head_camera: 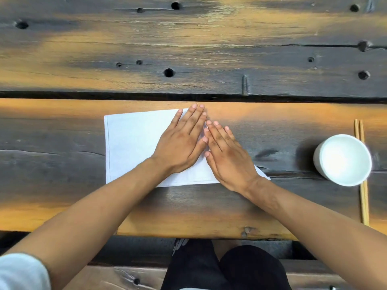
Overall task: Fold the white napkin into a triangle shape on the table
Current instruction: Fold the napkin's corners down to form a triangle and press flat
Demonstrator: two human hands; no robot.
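The white napkin (132, 143) lies flat on the dark wooden table (188, 210), its right side folded along a slanted edge that runs down to a point at the lower right. My left hand (182, 141) rests palm down on the napkin, fingers stretched toward the top of the fold. My right hand (226, 153) lies flat beside it, pressing along the slanted folded edge. Both hands hold nothing; their fingers are extended. The middle and right part of the napkin is hidden under them.
A white bowl (343, 160) stands at the right, partly on a pair of wooden chopsticks (363, 197). A dark gap (188, 96) runs across the table behind the napkin. The table's near edge (188, 235) is just above my knees.
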